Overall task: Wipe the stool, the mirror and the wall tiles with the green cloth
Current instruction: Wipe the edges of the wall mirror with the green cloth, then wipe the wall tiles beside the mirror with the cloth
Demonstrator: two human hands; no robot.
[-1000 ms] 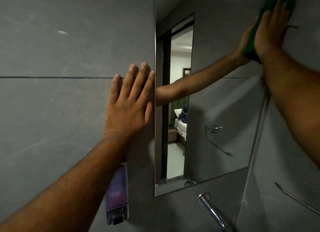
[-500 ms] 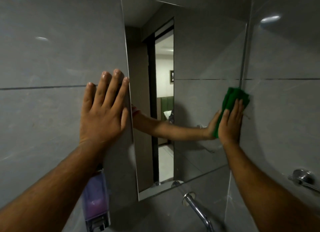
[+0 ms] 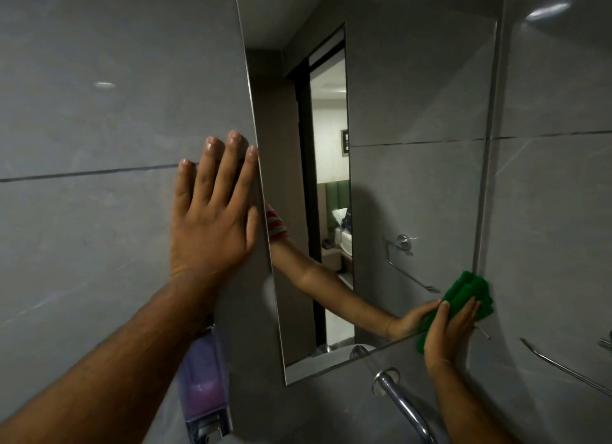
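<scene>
At the mirror's (image 3: 414, 129) lower right corner, a bunched green cloth (image 3: 468, 289) is pressed flat against the glass and the grey wall tiles (image 3: 99, 245) beside it by the right hand (image 3: 447, 332), fingers extended over it. Far to the left, the left hand (image 3: 212, 218) rests open-palmed on the tiles, fingers spread, touching the mirror's left edge. Below it hangs a purple soap dispenser (image 3: 203, 387); a chrome tap (image 3: 402, 404) juts out under the mirror.
</scene>
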